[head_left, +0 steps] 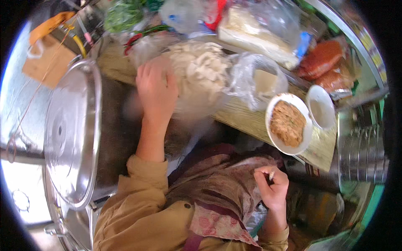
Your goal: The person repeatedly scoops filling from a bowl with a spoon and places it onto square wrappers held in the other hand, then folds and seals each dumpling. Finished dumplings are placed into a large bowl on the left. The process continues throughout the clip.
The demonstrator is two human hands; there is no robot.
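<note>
My left hand (157,84) is over the left edge of a heap of pale, flat dough wrappers (201,66); it is blurred, and whether its fingers hold anything cannot be made out. Low on the right, in front of the apron, my right hand (272,185) has its fingers curled around a small pale object (271,175), perhaps a stick end. Beyond it, a white bowl (269,125) of minced filling (288,124) stands at the near edge of the wooden board (243,117). A smaller white bowl (329,114) touches its right side.
A large round metal lid (72,131) stands at the left. Behind the heap are bagged greens (122,15), red chillies (132,42) and a pale block under plastic (254,34). An open plastic bag (240,73) and bagged reddish food (323,59) lie right; ribbed metal containers (362,153) stand far right.
</note>
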